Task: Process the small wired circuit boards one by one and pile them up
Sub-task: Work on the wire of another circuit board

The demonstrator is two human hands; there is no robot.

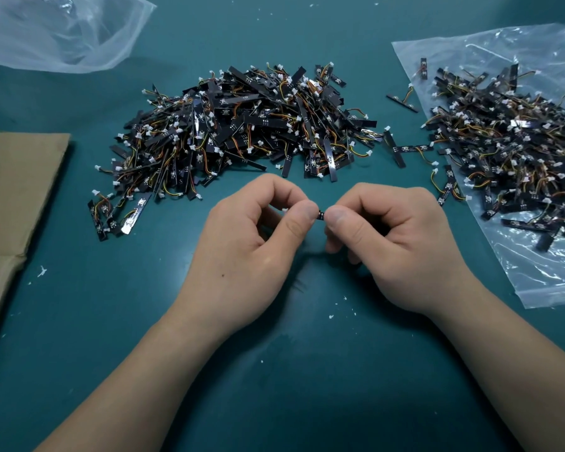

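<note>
Black circuit board (320, 215) pinched between left hand (248, 252) and right hand (395, 246), thumbs and forefingers clamped on its ends; large pile (242, 125) just beyond.

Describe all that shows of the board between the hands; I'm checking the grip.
The circuit board is mostly hidden: a short black stretch with pale marks shows between the thumbs. The left hand and right hand each pinch an end, holding it roughly level above the table. A white bit peeks inside the left hand.
</note>
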